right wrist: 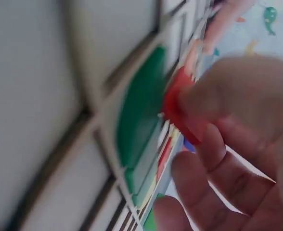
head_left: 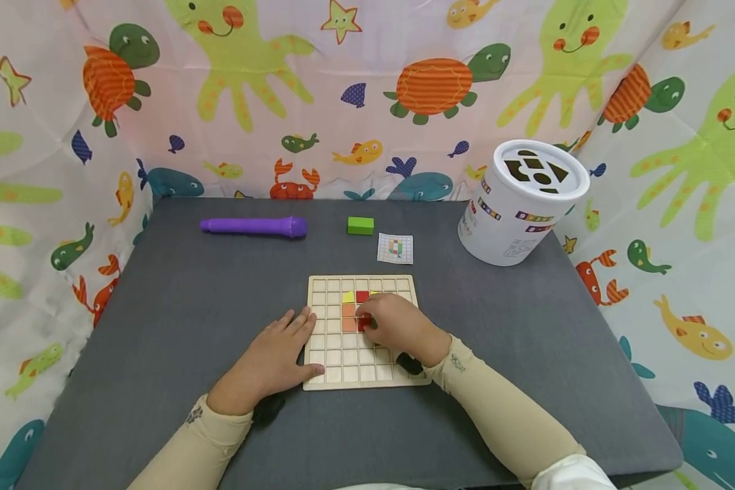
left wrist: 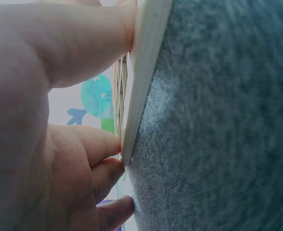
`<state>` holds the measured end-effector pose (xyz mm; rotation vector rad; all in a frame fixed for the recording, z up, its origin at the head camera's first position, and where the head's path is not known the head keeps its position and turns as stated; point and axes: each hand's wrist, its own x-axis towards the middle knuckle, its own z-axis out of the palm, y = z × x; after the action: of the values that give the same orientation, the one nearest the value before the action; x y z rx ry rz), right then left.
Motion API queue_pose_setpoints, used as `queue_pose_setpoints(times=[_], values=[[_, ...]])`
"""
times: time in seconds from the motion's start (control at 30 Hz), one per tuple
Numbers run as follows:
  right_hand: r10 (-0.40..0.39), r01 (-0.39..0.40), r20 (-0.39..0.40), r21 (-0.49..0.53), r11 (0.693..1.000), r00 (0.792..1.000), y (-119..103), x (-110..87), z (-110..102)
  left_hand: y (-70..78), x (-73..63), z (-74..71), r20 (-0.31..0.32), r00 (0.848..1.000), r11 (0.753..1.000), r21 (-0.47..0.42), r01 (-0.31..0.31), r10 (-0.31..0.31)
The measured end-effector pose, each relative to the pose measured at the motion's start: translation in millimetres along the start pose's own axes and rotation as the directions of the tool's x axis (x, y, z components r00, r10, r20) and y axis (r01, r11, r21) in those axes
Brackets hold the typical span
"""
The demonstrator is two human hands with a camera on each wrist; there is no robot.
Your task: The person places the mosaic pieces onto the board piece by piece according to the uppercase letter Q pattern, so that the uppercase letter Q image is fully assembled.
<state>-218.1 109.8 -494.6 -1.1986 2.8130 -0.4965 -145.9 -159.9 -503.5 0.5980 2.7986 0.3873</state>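
Note:
A light wooden grid board (head_left: 337,374) lies on the grey table, its squares partly filled with small coloured tiles. My left hand (head_left: 277,350) rests along the board's left edge, fingers fairly straight and the thumb near the front corner. Over the board's middle, my right hand (head_left: 401,327) pinches a red tile (right wrist: 173,103) between thumb and finger. That tile is tilted against the grid beside a dark green tile (right wrist: 141,106). Salmon tiles (head_left: 349,318), a yellow tile (head_left: 348,297) and another red tile (head_left: 363,297) sit in nearby squares. The right hand hides part of the pattern.
Behind the board lie a small pattern card (head_left: 395,249), a green block (head_left: 360,226) and a purple stick with a thicker end (head_left: 254,226). A white bucket (head_left: 514,211) with shaped holes in its lid stands at the back right. Patterned cloth (head_left: 367,102) hangs around the table.

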Motion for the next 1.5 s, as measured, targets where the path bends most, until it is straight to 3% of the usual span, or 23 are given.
queue_pose_setpoints(times=[0.23,0.33,0.5,0.7,0.83,0.97,1.1,1.33,1.5], values=[[0.019,-0.029,0.059,0.169,0.985,0.998,-6.6,-7.2,-11.6,-0.2,1.3,1.6,0.013,1.000,1.000,0.006,0.006,-0.006],[0.016,-0.036,0.102,0.189,0.981,0.995,-7.7,-9.9,-13.0,-0.2,1.4,0.8,0.006,1.000,1.000,0.004,0.003,-0.003],[0.043,-0.065,0.121,0.183,0.981,0.992,-7.7,-10.8,-10.4,0.1,1.0,-1.8,0.002,1.000,1.000,0.003,0.002,-0.002],[0.003,-0.010,0.080,0.092,0.996,0.997,-5.4,-8.7,-3.3,-1.1,1.2,-2.5,0.013,1.000,1.000,0.005,0.004,-0.004],[0.037,-0.042,0.084,0.069,0.997,0.996,-5.3,-12.7,-15.5,-1.9,1.4,-1.7,0.013,1.000,1.000,0.000,0.000,0.000],[0.135,-0.140,0.056,0.096,0.986,0.989,3.6,-27.6,-45.8,-3.5,2.4,0.6,0.008,1.000,1.000,-0.004,-0.012,0.012],[0.242,-0.245,0.053,0.068,0.967,0.969,24.3,-52.9,-63.2,-1.5,2.9,-0.9,0.019,1.000,1.000,-0.012,-0.009,0.010],[0.308,-0.318,0.158,0.038,0.947,0.938,47.8,-91.7,-50.5,0.5,1.7,-5.0,0.020,1.000,1.000,-0.012,-0.002,0.002],[0.350,-0.352,0.105,0.001,0.936,0.931,52.5,-103.7,-33.5,-0.4,1.9,-2.5,0.016,1.000,1.000,-0.015,-0.006,0.006]])
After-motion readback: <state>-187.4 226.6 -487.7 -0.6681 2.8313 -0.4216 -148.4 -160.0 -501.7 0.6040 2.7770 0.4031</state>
